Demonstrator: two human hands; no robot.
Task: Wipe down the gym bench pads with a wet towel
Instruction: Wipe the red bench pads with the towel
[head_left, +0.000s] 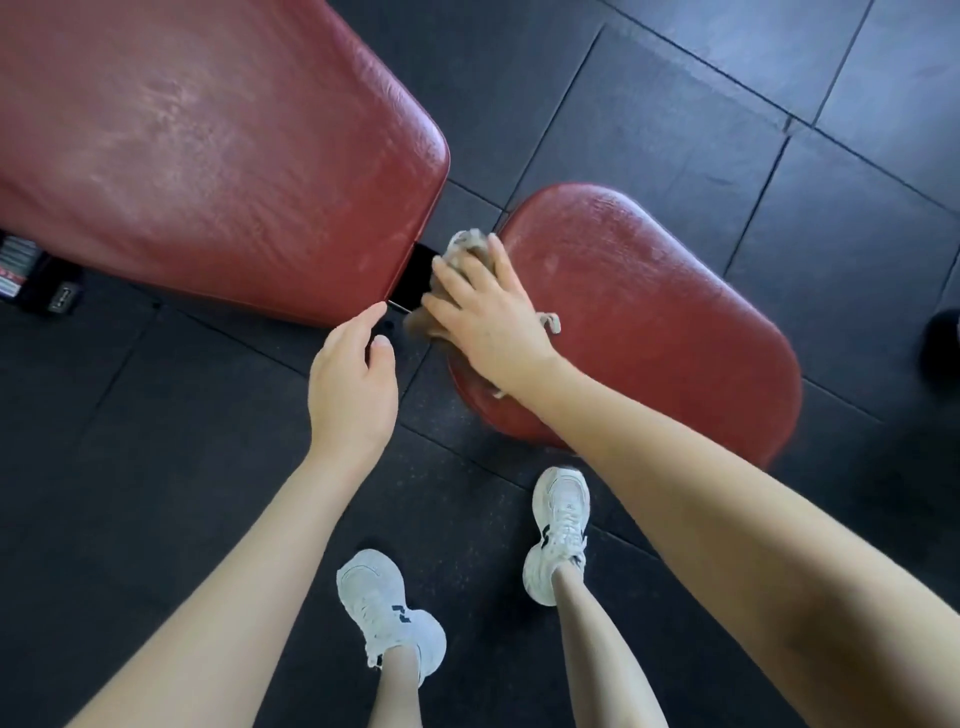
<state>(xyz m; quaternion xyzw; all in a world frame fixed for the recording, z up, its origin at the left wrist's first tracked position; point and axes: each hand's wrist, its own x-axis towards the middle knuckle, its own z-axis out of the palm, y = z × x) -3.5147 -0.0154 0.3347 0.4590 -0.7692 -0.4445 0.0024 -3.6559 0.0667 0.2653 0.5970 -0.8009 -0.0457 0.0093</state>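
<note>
1. At the seat pad's (649, 322) end nearest the back pad (208, 156), in the head view, the right hand (488, 317) lies flat with its fingers spread, pressing the towel (462, 249) down.
2. The towel is mostly hidden under that hand. Crumpled bits show past the fingertips, a strip shows by the wrist, and a blurred edge hangs over the seat pad's side.
3. The back pad lies left of the seat pad across a narrow dark gap, cut off by the top and left edges.
4. The left hand (350, 384) hovers just left of the seat pad, fingers loosely curved and holding nothing. I cannot tell whether its forefinger touches the back pad's corner.
5. Below the seat pad, two white shoes (558, 535) stand on the dark floor (156, 441).
6. Far right of the seat pad, a dark object (943, 345) is cut off and unidentifiable.
</note>
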